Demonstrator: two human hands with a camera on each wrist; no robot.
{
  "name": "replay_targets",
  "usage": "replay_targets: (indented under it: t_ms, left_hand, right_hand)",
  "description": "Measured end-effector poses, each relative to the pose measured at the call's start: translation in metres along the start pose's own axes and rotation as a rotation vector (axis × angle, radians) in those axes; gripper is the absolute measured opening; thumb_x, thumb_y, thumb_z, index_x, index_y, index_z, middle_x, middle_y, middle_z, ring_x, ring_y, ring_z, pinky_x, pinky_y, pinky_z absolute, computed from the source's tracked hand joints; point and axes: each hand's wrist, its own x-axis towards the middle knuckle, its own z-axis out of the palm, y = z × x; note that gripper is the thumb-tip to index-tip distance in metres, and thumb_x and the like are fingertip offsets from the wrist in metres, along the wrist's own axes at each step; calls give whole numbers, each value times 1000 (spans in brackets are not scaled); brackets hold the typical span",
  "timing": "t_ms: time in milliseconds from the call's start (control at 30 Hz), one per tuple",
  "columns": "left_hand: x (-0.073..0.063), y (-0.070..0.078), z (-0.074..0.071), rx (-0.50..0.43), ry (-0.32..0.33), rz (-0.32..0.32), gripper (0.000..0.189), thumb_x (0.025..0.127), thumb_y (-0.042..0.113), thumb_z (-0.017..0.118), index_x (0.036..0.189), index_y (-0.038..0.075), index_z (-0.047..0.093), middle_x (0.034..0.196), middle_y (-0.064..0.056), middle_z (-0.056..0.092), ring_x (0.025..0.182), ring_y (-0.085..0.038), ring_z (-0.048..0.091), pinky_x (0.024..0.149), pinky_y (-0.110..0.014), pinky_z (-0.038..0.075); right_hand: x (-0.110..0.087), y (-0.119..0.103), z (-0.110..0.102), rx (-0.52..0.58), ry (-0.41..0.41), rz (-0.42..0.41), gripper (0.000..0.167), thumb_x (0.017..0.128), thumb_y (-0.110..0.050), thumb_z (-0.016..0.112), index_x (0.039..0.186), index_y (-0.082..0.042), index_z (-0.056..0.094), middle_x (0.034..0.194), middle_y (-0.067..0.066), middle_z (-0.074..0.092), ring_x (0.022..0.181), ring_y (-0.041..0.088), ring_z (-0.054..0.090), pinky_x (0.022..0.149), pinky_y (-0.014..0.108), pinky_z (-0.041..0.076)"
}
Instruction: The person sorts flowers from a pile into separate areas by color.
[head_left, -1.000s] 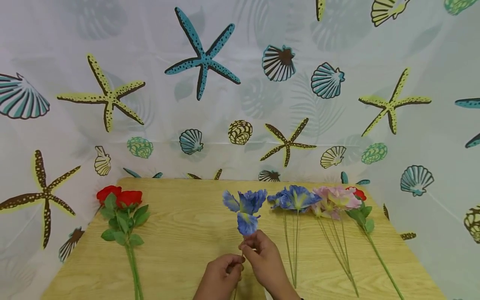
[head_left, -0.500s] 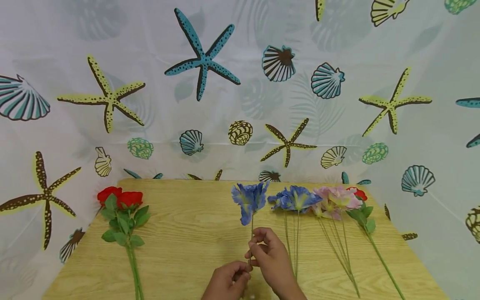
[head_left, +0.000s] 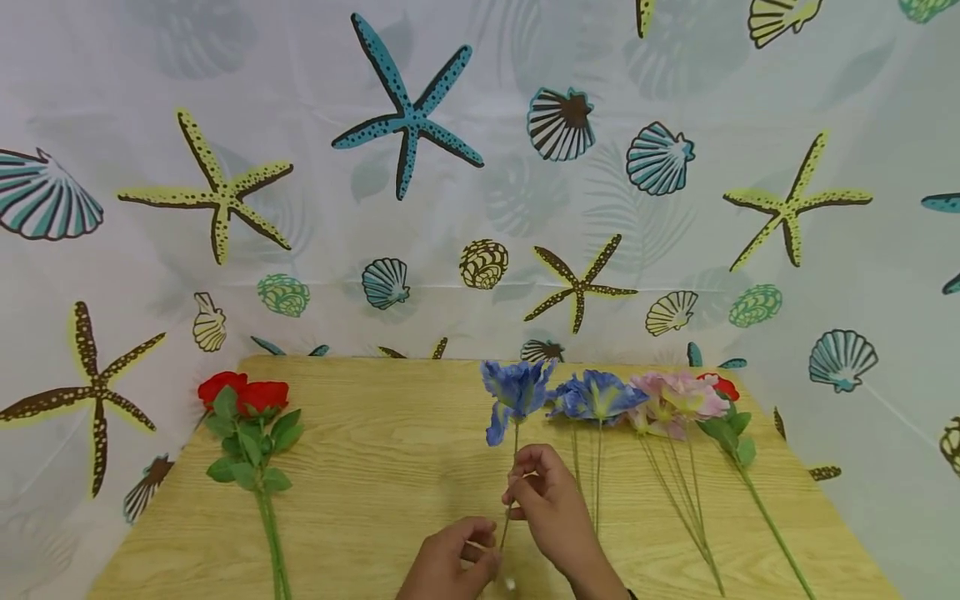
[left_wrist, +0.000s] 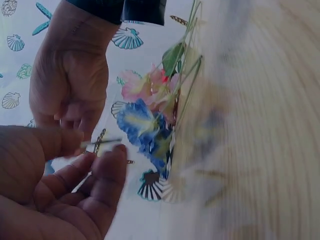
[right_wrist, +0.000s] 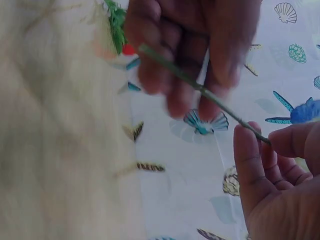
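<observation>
A blue artificial flower with a yellowish centre stands upright on a thin stem in the head view. My right hand pinches that stem below the bloom, between thumb and fingertip. Lower down, my left hand is around the stem's lower part, its fingers loosely bent. In the right wrist view, the green stem crosses in front of the left hand, whose fingers are spread and blurred. From the left wrist, a gap shows between the thumb and the index fingertip, the stem's end pointing toward the camera.
Red roses with leafy stems lie at the left of the wooden table. To the right lie blue flowers, pink flowers and a red rose. A curtain printed with starfish and shells surrounds the table.
The blue flower has moved right and turned its bloom more upright. My right hand now holds it lower on the stem. The left hand has gone from pinching the stem to loosened fingers.
</observation>
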Motion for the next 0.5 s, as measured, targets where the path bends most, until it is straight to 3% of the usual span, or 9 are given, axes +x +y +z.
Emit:
replay_targets:
  t_ms: [133, 300, 400, 500]
  left_hand:
    - [-3, -8, -21, 173, 64, 4, 53, 91, 25, 74, 133, -3, 56, 128, -19, 58, 109, -38, 60, 84, -53, 53]
    - [-8, -18, -58, 426, 254, 26, 43, 90, 20, 75, 126, 1, 62, 123, -13, 58, 107, -35, 60, 85, -51, 52]
    - [-12, -21, -79, 485, 340, -16, 39, 91, 18, 74, 124, 1, 63, 121, -13, 58, 109, -35, 60, 88, -51, 51]
    - [-17, -23, -98, 521, 375, -70, 39, 93, 18, 71, 126, -1, 62, 124, -17, 57, 111, -38, 59, 89, -54, 49]
  right_hand:
    - [10, -5, -25, -177, 127, -56, 22, 100, -2, 54, 121, -4, 52, 103, 13, 55, 82, 22, 64, 64, 35, 57]
    - [26, -4, -67, -418, 262, -61, 26, 101, -7, 51, 127, -2, 52, 106, 13, 56, 85, 24, 66, 60, 29, 53]
    - [35, 3, -88, -459, 293, -16, 29, 102, -10, 48, 130, -1, 50, 109, 15, 56, 89, 30, 66, 62, 30, 52]
    - [42, 14, -101, -472, 299, 28, 30, 101, -9, 48, 129, 1, 50, 106, 17, 57, 85, 32, 66, 60, 31, 51]
